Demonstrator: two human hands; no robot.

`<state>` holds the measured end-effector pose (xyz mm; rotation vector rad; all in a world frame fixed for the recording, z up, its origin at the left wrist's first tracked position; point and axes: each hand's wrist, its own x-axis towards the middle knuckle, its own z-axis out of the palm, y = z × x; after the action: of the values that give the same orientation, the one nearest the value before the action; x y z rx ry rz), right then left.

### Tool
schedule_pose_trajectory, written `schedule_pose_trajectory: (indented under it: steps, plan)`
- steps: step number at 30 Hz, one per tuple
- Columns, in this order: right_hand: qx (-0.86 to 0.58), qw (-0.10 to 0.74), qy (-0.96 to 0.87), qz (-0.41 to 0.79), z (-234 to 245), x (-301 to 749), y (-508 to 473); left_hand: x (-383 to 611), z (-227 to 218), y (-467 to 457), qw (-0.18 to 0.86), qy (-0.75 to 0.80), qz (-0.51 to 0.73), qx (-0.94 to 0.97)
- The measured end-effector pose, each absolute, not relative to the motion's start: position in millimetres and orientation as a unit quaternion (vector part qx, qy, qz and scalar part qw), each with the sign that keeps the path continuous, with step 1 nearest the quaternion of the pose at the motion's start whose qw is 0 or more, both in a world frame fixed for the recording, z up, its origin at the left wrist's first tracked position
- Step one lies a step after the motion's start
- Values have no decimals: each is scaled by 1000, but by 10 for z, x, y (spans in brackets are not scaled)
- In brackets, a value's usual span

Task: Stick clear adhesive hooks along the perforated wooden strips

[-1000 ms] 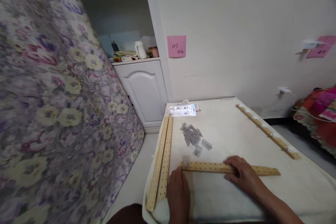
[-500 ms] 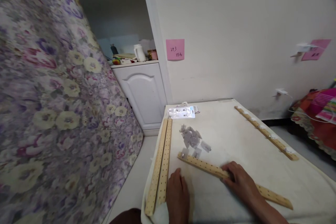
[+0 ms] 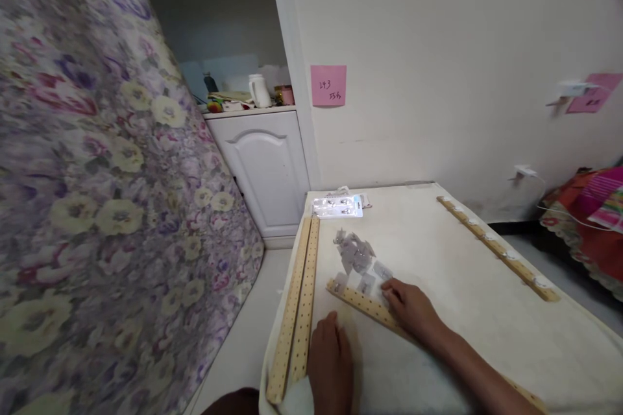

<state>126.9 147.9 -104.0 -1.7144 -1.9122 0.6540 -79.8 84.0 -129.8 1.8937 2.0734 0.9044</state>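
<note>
A wooden strip with a row of holes [image 3: 363,302] lies slanted across the cloth, its middle hidden under my right arm. Above it is my right hand [image 3: 407,306], fingers bent together, fingertips by the lower edge of a small clear piece with a metal hook [image 3: 382,270]. Whether anything is pinched in them I cannot make out. My left hand [image 3: 331,360] rests on the cloth, fingers curled together, beside two parallel perforated wooden strips [image 3: 305,298]. Several more clear hook pieces [image 3: 355,253] lie in a pile beyond the slanted strip, two of them at its far end.
A blister pack with hooks [image 3: 337,206] lies at the back left of the cloth-covered table [image 3: 413,227]. Along the right edge runs a wooden strip with several clear hooks attached [image 3: 501,250]. A floral curtain [image 3: 121,207] hangs left; a white cabinet [image 3: 265,172] stands behind.
My right hand has let go of the slanted strip's middle and moved left and away from me, to the clear hook pieces. My left hand stays in place.
</note>
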Motion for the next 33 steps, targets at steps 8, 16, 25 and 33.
schedule_pose_trajectory:
  steps: [8, 16, 25, 33]
  plan:
    - [-667, 162, -710, 159, -1131, 889, 1842, -815, -1332, 845, 90, 698, 313, 637]
    - [-667, 320, -626, 245, -1227, 972, 1807, -818, -1416, 883, 100, 703, 300, 637]
    - [-565, 518, -563, 308, -1133, 1032, 1667, -797, -1290, 861, 165, 673, 380, 613]
    - [-461, 526, -502, 508, -1179, 920, 1613, -652, -1106, 845, 285, 610, 457, 582]
